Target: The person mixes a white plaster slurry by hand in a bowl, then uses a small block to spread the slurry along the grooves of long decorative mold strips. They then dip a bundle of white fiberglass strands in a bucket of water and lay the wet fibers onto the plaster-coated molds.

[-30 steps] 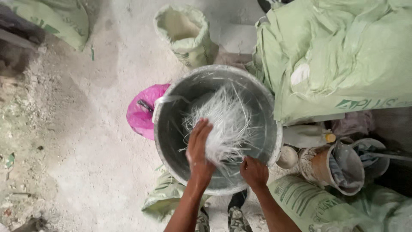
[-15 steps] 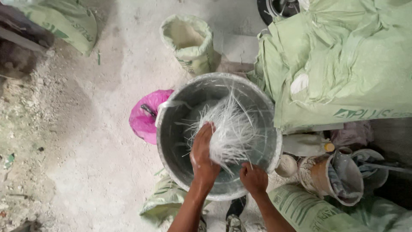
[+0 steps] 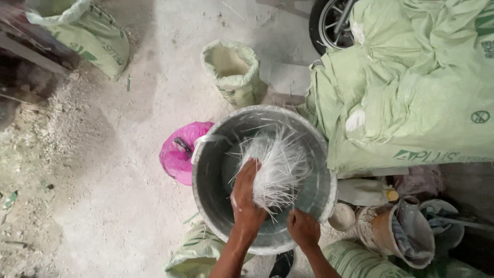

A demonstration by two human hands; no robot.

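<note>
A large grey metal basin stands on the dusty floor below me. Inside it lies a bundle of thin white strands, fanned out toward the far side. My left hand reaches into the basin and presses on the near end of the strands, fingers closed around them. My right hand rests at the basin's near rim, fingers curled on the bundle's tail end.
A pink plastic bag lies left of the basin. An open green sack of pale powder stands behind it. Stacked green sacks fill the right side, with a wheel beyond. A dirty bucket sits at right.
The view has shifted a little, so the basin sits lower and further right in frame. My hands stay on the strands, left hand slightly deeper in the basin.
</note>
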